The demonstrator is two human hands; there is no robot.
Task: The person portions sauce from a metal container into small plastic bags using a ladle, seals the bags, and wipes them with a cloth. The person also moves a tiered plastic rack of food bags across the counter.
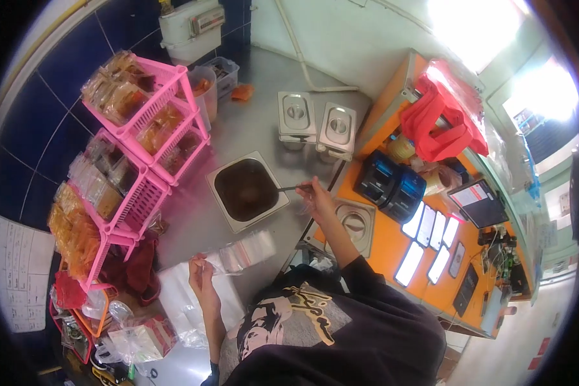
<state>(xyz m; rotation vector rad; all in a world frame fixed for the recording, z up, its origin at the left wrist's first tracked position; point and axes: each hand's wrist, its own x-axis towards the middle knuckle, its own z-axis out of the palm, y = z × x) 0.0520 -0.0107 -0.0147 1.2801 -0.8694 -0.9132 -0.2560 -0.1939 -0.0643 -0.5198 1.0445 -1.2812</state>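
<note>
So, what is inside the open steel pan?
The open steel pan holds dark brown contents; a utensil, held in the right hand, reaches in. The utensil's lower end and the pan's bottom are covered.

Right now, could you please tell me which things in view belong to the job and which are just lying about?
In the job:
square pan
utensil in right hand
clear bags in left hand

Seemingly lying about:
phones
red bag
black-framed screen
</note>
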